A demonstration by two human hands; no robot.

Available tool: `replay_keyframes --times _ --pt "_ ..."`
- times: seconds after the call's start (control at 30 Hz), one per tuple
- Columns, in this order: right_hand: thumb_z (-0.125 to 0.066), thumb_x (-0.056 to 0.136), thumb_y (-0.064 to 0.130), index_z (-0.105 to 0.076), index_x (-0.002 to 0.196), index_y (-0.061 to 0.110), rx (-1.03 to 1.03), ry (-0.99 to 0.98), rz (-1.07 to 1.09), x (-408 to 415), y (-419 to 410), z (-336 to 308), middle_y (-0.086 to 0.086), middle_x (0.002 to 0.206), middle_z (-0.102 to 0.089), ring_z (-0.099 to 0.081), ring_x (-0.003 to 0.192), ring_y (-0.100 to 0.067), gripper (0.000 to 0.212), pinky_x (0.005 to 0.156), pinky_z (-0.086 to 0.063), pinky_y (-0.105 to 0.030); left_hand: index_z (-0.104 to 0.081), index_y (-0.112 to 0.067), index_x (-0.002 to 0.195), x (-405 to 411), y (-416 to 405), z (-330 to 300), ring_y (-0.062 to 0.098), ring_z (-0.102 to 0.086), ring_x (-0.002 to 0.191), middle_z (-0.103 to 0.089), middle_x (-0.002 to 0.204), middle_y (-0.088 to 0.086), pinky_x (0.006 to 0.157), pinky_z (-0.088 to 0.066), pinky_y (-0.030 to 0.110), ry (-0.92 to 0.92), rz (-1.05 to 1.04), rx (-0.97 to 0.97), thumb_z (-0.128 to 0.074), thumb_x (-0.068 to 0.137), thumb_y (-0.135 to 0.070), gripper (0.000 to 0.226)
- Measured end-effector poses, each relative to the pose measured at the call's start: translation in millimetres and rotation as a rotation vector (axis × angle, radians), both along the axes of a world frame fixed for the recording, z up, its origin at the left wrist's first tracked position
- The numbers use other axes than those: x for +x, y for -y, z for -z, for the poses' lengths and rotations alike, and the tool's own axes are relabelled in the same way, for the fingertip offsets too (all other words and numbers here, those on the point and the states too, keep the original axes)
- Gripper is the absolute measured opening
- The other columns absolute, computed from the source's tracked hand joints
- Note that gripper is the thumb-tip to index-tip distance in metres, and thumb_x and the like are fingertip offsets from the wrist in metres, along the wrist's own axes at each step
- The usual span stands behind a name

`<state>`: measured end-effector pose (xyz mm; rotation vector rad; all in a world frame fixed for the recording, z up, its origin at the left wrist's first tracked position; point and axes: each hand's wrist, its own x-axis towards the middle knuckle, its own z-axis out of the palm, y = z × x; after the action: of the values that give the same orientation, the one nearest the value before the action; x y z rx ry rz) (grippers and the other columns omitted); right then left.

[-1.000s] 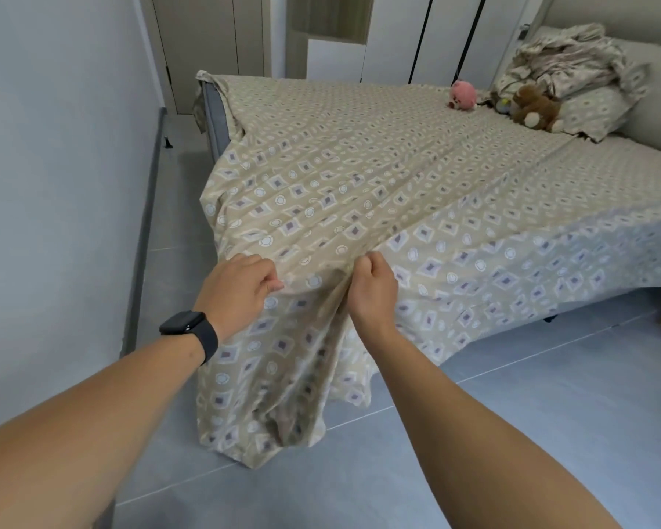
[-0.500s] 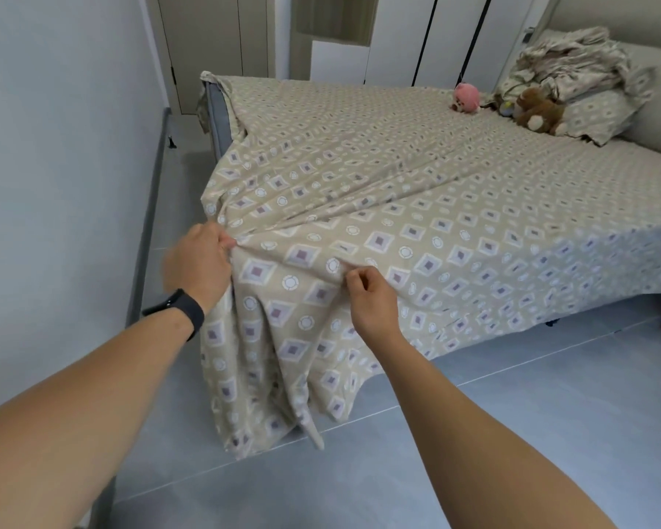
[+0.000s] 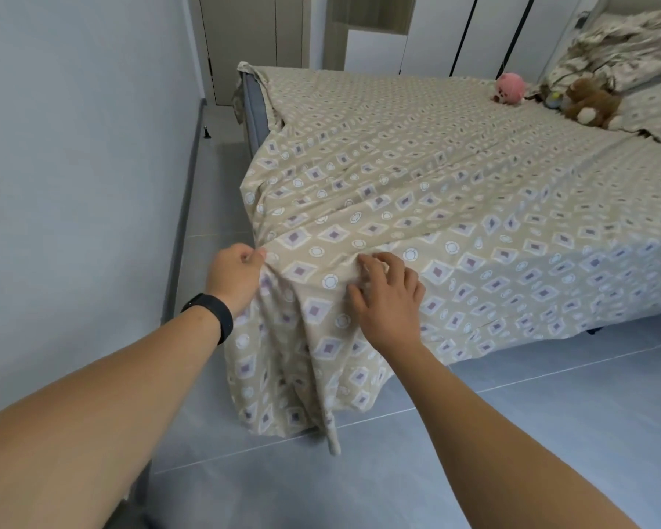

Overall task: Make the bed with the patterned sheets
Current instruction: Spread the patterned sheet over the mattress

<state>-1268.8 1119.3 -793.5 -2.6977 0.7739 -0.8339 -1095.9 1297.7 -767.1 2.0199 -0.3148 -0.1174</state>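
Note:
A beige patterned sheet (image 3: 416, 177) with diamonds and circles covers the bed and hangs over its near corner down to the floor. My left hand (image 3: 235, 276), with a black band on its wrist, pinches the sheet at the corner's left edge. My right hand (image 3: 388, 295) lies on the sheet just right of the corner, fingers spread and loosely bent over a fold of cloth. The bed's grey frame (image 3: 252, 108) shows bare along the far left side.
A pink plush toy (image 3: 509, 87), a brown teddy (image 3: 592, 105), pillows (image 3: 653, 112) and a crumpled bundle of bedding (image 3: 626, 43) sit at the head, far right. A grey wall stands close on the left with a narrow floor strip. Closet doors lie beyond.
My left hand slid left to the corner's edge, spreading the bunched cloth. My right hand let go of its pinch and now rests spread on the sheet.

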Motion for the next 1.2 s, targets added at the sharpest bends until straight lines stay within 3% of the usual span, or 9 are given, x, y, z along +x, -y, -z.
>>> replay_keyframes --times 0.17,0.3,0.43,0.5,0.57,0.73,0.87,0.97,1.2 --pt "-0.062 0.093 0.05 -0.043 0.146 0.029 0.072 0.088 0.13 -3.2 3.7 -4.8 -0.001 0.147 -0.036 -0.032 0.13 -0.025 0.06 0.108 -0.023 -0.043 -0.057 -0.01 0.09 17.9 1.1 -24.5 0.024 -0.052 0.074 -0.053 0.075 -0.005 0.07 -0.038 0.032 0.091 -0.202 -0.029 -0.053 0.102 -0.036 0.029" --pt "-0.068 0.088 0.047 -0.049 0.128 0.023 0.524 0.212 0.394 -14.0 9.6 2.7 -0.001 0.13 -0.049 -0.047 0.12 -0.029 0.05 0.104 -0.035 -0.044 -0.059 -0.007 0.091 27.4 -0.4 -17.9 0.032 -0.058 0.086 -0.057 0.078 0.001 0.073 -0.039 0.033 0.035 -0.163 0.032 -0.056 0.102 -0.03 0.026" --pt "-0.057 0.097 0.048 -0.058 0.105 0.019 0.924 0.224 0.277 -13.4 19.1 2.0 0.004 0.096 -0.066 -0.062 0.092 -0.02 0.03 0.083 -0.048 -0.037 -0.058 -0.016 0.11 13.7 -1.2 -7.2 0.034 -0.056 0.101 -0.06 0.107 0.007 0.083 -0.043 0.04 0.152 -0.022 0.351 -0.053 0.1 -0.029 0.017" --pt "-0.055 0.1 0.043 -0.06 0.105 0.015 0.943 0.249 0.26 -8.5 17.6 0.9 0.003 0.091 -0.065 -0.06 0.084 -0.017 0.029 0.076 -0.044 -0.033 -0.057 -0.022 0.121 5.5 -0.5 -10.9 0.034 -0.05 0.116 -0.054 0.122 0.006 0.097 -0.037 0.043 0.262 -0.063 0.432 -0.06 0.093 -0.027 0.029" --pt "-0.053 0.102 0.036 -0.063 0.103 0.013 0.942 0.254 0.276 -3.9 14.7 0.4 0.003 0.086 -0.063 -0.059 0.08 -0.018 0.026 0.074 -0.043 -0.033 -0.057 -0.025 0.122 -0.4 1.6 -14.6 0.031 -0.045 0.118 -0.052 0.124 0.002 0.098 -0.033 0.043 0.448 0.003 0.41 -0.063 0.09 -0.03 0.034" --pt "-0.049 0.102 0.024 -0.057 0.088 0.01 0.988 0.287 0.277 -5.4 13.8 -4.4 -0.002 0.076 -0.057 -0.05 0.068 -0.019 0.021 0.061 -0.039 -0.033 -0.059 -0.035 0.113 -15.8 11.1 -6.7 0.016 -0.044 0.107 -0.055 0.112 -0.013 0.094 -0.036 0.039 0.74 0.62 0.482 -0.061 0.089 -0.063 0.037" --pt "-0.043 0.098 0.022 -0.042 0.075 0.011 0.938 0.27 0.261 -9.3 5.6 -6.5 -0.004 0.069 -0.047 -0.038 0.062 -0.02 0.025 0.058 -0.032 -0.033 -0.064 -0.018 0.092 -21.0 17.7 -5.3 0.022 -0.05 0.088 -0.059 0.092 -0.005 0.078 -0.045 0.041 0.831 0.682 0.404 -0.072 0.092 -0.027 0.012" --pt "-0.045 0.097 0.02 -0.036 0.068 0.014 0.871 0.251 0.242 -11.8 -3.8 -12.8 -0.001 0.063 -0.04 -0.034 0.059 -0.018 0.031 0.056 -0.028 -0.033 -0.054 -0.017 0.075 -15.9 14.4 -12.4 0.022 -0.049 0.077 -0.053 0.078 -0.004 0.066 -0.046 0.044 0.762 0.616 0.281 -0.072 0.087 -0.005 0.025" --pt "-0.048 0.097 0.025 -0.036 0.064 0.014 0.87 0.217 0.201 -10.8 -25.1 -14.2 0.0 0.058 -0.041 -0.035 0.055 -0.017 0.036 0.056 -0.03 -0.034 -0.054 -0.018 0.071 0.5 -9.9 -11.9 0.008 -0.053 0.068 -0.059 0.072 -0.007 0.06 -0.037 0.028 0.428 0.569 0.305 -0.072 0.09 -0.012 0.027"
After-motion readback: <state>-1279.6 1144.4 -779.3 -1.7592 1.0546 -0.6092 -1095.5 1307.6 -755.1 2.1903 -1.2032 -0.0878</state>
